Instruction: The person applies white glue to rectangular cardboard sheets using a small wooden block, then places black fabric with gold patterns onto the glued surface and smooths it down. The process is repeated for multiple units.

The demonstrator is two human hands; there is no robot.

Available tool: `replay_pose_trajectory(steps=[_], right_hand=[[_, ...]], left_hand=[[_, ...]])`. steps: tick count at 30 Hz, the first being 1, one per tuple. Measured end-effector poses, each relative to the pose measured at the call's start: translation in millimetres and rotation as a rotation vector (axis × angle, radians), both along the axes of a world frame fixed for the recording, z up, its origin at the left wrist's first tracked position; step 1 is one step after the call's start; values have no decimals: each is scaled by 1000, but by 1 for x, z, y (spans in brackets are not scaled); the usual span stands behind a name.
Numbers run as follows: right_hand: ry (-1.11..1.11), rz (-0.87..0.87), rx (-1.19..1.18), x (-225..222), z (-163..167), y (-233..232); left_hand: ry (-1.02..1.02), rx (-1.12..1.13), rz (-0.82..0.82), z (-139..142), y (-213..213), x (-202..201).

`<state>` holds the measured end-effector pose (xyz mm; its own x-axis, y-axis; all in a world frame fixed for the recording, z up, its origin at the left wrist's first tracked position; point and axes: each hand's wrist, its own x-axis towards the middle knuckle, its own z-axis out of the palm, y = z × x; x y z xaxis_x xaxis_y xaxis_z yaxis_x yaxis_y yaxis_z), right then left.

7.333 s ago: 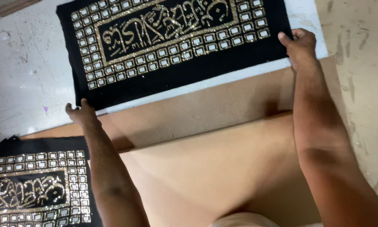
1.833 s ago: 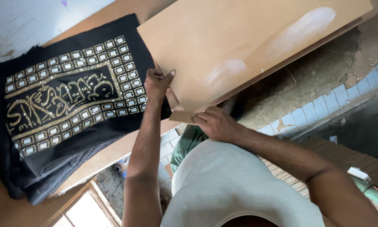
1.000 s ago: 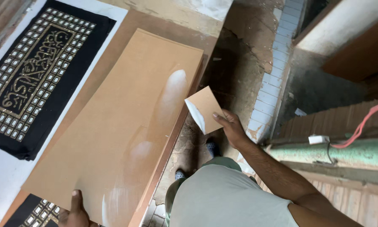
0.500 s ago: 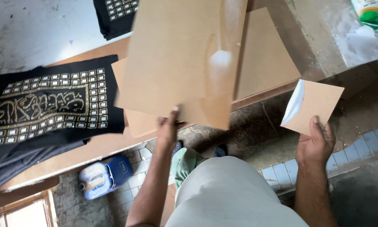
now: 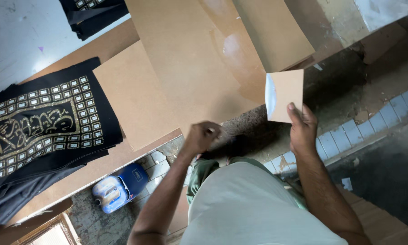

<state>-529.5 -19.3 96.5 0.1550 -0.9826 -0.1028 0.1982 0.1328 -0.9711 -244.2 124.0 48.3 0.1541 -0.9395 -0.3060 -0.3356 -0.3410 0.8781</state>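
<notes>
Brown envelope [image 5: 284, 94] sits pinched in your right hand [image 5: 302, 129] over the floor beside the brown sheets [image 5: 190, 68], left hand [image 5: 201, 136] loosely curled and empty at their edge: mid-handling, next bring both hands together squarely.

Black cloth with gold embroidery [image 5: 40, 127] at left of frame, draped over table edge. Second black cloth [image 5: 92, 13] at upper left, partly cut off. White tabletop [image 5: 27, 41] in upper left corner. Blue and white plastic jug [image 5: 117, 193] on floor, lower left of centre. Pale blue tile strip [image 5: 371, 122] on floor at right. Wooden frame [image 5: 36, 227] in bottom left corner.
</notes>
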Motion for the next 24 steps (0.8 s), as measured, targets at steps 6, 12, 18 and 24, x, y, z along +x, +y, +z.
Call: replay_pose_trajectory(steps=[6,12,18,24], right_hand=[[715,-3,-567,46,-16,4],[1217,97,-1055,84,-64,64],[1207,272,-1137,62,-79,126],[1353,-97,-748,94,-43,22]], left_hand=[[-979,-260,49,9,-28,144],[-876,-27,-96,-27,-20,172],[-903,-51,-132,-44,-18,182],[-913,-75,-147,-48,-13,185]])
